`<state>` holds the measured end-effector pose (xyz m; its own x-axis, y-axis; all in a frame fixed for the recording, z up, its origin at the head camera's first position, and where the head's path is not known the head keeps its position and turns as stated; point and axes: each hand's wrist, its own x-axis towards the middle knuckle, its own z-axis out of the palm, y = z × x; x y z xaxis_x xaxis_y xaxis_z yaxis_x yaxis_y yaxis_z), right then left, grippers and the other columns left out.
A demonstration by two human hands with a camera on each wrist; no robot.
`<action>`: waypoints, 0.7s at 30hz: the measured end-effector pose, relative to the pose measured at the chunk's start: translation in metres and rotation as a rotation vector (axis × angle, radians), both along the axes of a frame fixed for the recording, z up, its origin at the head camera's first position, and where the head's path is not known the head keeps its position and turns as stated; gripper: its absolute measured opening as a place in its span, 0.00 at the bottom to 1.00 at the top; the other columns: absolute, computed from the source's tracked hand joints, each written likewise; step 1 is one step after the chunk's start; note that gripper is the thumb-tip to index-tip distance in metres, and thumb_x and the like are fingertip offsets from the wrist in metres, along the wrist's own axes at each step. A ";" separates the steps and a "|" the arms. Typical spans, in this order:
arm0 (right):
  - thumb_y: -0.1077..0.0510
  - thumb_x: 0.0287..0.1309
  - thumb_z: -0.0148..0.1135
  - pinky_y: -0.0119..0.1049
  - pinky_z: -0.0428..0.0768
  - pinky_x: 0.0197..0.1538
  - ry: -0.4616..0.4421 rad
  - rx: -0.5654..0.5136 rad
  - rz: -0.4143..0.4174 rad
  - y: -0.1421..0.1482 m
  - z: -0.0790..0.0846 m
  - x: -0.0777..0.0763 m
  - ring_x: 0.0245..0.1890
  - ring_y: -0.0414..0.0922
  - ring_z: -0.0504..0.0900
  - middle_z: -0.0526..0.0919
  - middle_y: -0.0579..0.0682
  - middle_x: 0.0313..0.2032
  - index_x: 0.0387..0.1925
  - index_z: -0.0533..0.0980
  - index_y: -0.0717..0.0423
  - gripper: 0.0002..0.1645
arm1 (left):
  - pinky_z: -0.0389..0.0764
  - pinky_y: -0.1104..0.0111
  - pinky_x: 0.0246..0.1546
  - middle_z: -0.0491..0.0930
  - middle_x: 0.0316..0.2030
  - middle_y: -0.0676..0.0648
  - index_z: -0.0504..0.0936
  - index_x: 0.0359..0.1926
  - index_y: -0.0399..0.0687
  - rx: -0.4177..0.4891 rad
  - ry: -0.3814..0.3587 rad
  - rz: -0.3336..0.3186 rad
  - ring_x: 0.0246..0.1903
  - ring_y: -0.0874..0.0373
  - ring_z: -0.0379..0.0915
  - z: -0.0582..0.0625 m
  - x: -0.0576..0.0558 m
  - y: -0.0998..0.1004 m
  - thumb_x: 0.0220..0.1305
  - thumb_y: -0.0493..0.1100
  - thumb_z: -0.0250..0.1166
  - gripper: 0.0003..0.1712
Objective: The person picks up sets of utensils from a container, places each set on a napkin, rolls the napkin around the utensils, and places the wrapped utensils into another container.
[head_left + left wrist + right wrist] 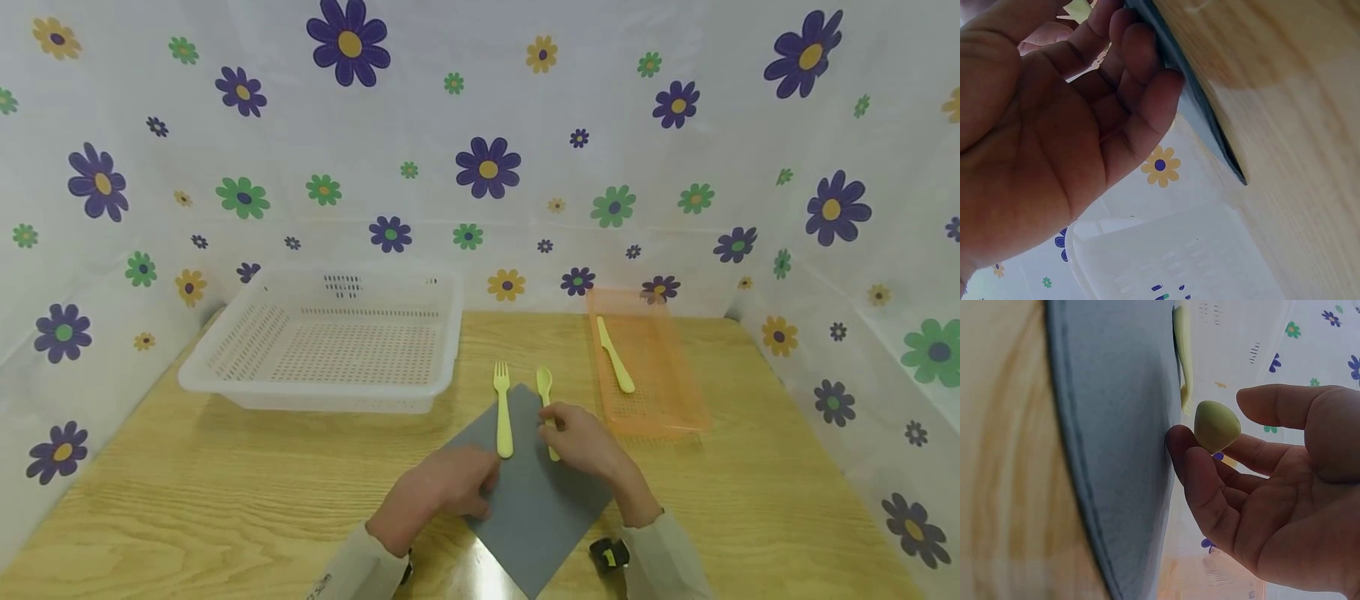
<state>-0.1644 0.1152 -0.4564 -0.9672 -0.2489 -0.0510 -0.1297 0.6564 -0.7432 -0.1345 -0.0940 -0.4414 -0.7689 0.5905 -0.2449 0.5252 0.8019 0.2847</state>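
A grey cloth [536, 517] lies on the table, turned like a diamond. On its left part is a pale yellow fork [503, 417], tines pointing away. My right hand [587, 440] holds a matching yellow spoon [545, 385] by the handle, to the right of the fork. In the right wrist view, the handle's rounded end [1217, 427] shows between thumb and fingers. My left hand [448, 485] rests at the cloth's left edge, just below the fork handle. Its fingers are loosely curled, fingertips at the cloth in the left wrist view, and hold nothing.
A white perforated basket [318, 388] stands at the back left. At the back right, a translucent orange basket [678, 400] contains a yellow knife [617, 358]. A flower-patterned sheet [420, 100] hangs behind the wooden table [247, 492] and along its sides.
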 end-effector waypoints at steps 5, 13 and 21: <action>0.62 0.65 0.57 0.42 0.77 0.42 -0.003 0.011 0.015 -0.002 -0.001 0.000 0.38 0.47 0.76 0.82 0.58 0.46 0.55 0.77 0.69 0.20 | 0.70 0.70 0.29 0.71 0.25 0.55 0.74 0.31 0.49 0.006 0.009 -0.005 0.26 0.62 0.65 0.000 0.000 -0.001 0.49 0.42 0.77 0.17; 0.64 0.64 0.56 0.35 0.73 0.28 -0.012 -0.030 0.133 -0.003 0.000 -0.002 0.21 0.41 0.72 0.79 0.55 0.32 0.57 0.74 0.74 0.22 | 0.70 0.69 0.29 0.71 0.25 0.55 0.73 0.30 0.49 0.009 0.010 0.005 0.27 0.61 0.65 -0.001 0.000 -0.002 0.49 0.41 0.77 0.17; 0.66 0.62 0.54 0.31 0.66 0.23 0.037 -0.014 0.236 -0.013 0.002 -0.003 0.17 0.37 0.68 0.71 0.46 0.20 0.32 0.76 0.68 0.07 | 0.70 0.70 0.29 0.72 0.26 0.55 0.74 0.31 0.49 0.011 0.004 -0.002 0.27 0.62 0.65 0.000 0.002 -0.004 0.50 0.40 0.77 0.17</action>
<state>-0.1677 0.1019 -0.4547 -0.8833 -0.4687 -0.0117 -0.3057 0.5946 -0.7437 -0.1328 -0.0984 -0.4415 -0.7686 0.5946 -0.2359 0.5278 0.7978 0.2913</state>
